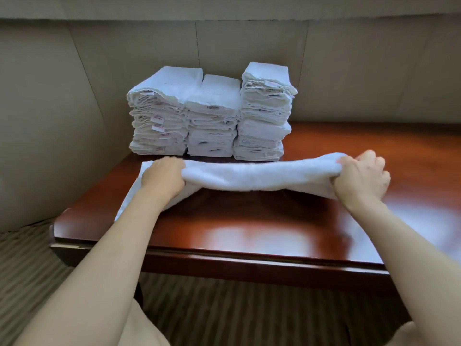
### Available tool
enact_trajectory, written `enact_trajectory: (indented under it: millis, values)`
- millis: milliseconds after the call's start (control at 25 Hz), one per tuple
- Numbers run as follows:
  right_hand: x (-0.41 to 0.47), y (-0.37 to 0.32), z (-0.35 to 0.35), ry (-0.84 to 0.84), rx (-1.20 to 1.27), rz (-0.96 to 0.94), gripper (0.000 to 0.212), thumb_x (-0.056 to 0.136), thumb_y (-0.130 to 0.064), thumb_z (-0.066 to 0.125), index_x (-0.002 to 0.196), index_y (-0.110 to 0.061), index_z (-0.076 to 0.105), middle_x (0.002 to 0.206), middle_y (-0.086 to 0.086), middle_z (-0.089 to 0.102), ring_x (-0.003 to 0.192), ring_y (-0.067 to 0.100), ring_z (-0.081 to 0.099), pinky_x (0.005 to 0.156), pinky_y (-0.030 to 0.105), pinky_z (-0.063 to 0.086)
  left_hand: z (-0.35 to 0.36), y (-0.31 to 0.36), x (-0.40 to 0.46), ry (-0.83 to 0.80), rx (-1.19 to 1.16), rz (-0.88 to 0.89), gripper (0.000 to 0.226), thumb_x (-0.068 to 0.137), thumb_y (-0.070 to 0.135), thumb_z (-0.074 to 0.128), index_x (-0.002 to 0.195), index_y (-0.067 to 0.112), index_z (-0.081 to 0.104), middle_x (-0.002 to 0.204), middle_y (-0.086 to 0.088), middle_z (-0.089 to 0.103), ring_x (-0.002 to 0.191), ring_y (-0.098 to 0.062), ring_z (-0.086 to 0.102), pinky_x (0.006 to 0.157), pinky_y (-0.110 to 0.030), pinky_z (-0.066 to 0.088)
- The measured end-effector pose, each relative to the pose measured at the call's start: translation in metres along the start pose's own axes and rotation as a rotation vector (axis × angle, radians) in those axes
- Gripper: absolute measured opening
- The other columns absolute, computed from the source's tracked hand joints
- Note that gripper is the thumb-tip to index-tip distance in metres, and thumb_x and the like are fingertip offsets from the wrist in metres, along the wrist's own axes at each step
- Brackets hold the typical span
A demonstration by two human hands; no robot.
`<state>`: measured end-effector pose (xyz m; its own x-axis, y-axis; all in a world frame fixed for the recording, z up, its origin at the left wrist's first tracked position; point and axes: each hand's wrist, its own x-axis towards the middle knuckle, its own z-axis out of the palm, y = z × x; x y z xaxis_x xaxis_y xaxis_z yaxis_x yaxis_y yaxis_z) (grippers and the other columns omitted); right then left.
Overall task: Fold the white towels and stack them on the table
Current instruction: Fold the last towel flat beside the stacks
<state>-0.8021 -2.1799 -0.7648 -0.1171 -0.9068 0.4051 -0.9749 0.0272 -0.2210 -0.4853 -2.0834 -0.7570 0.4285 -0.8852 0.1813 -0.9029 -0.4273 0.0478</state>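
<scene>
A hotel room, likely — padded wall panels (349, 71), striped carpet (37, 258), glossy wooden table (249, 226).

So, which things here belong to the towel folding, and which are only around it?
Part of the job:
- towel held at its ends by the left hand and right hand
- three stacks of folded towels
- table

Only around:
- wall panels
- carpet

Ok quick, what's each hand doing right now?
Left hand: closed, gripping the left end of the towel.
Right hand: closed, gripping the towel's right end.
</scene>
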Motion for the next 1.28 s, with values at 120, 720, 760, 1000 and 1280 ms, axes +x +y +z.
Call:
enact_trajectory:
  millis: [120, 720, 760, 1000, 1280]
  values:
    - [0.003, 0.008, -0.008, -0.146, 0.104, 0.179, 0.030, 0.088, -0.013, 0.044, 0.113, -0.011, 0.061, 0.119, 0.018, 0.048, 0.107, 0.038, 0.051, 0.082, 0.037, 0.039, -0.001, -0.012, -0.004, 0.030, 0.148, -0.179, 0.033, 0.090, 0.016, 0.048, 0.122, 0.012, 0.058, 0.129, -0.015, 0.050, 0.121, -0.033, 0.042, 0.093, -0.037, 0.040]
    - [-0.026, -0.011, -0.122, 0.539, 1.038, 0.323, 0.039, 0.086, -0.014, 0.040, 0.120, -0.021, 0.056, 0.109, 0.002, 0.060, 0.102, 0.022, 0.054, 0.075, 0.012, 0.034, -0.112, -0.008, -0.073, 0.886, -1.212, -0.171, 0.034, 0.076, 0.027, 0.040, 0.089, 0.030, 0.071, 0.089, 0.006, 0.058, 0.096, -0.024, 0.060, 0.085, -0.039, 0.051]
    - [-0.028, -0.009, -0.129, 0.653, 0.885, 0.274, 0.042, 0.084, -0.012, 0.039, 0.121, -0.021, 0.056, 0.111, 0.006, 0.061, 0.106, 0.026, 0.053, 0.080, 0.023, 0.034, -0.123, -0.011, -0.077, 0.969, -1.076, -0.253, 0.033, 0.082, 0.026, 0.042, 0.100, 0.023, 0.070, 0.093, 0.004, 0.054, 0.104, -0.030, 0.056, 0.089, -0.041, 0.045]
    - [0.001, -0.002, -0.095, 0.514, 0.529, 0.076, 0.036, 0.087, -0.020, 0.048, 0.123, -0.020, 0.054, 0.112, 0.021, 0.058, 0.110, 0.037, 0.050, 0.091, 0.042, 0.035, -0.103, -0.034, -0.033, 0.930, -0.373, -0.277, 0.030, 0.086, 0.015, 0.047, 0.111, 0.016, 0.064, 0.106, -0.019, 0.063, 0.102, -0.036, 0.054, 0.094, -0.038, 0.028]
    - [0.040, 0.007, 0.055, -0.530, 0.054, -0.209, 0.067, 0.088, -0.057, 0.053, 0.145, -0.034, 0.028, 0.148, 0.000, 0.038, 0.136, 0.024, 0.033, 0.108, 0.046, 0.029, 0.035, 0.008, 0.043, 0.214, -0.055, -0.245, 0.046, 0.093, 0.012, 0.049, 0.138, 0.015, 0.040, 0.133, -0.026, 0.039, 0.126, -0.038, 0.034, 0.105, -0.047, 0.028]
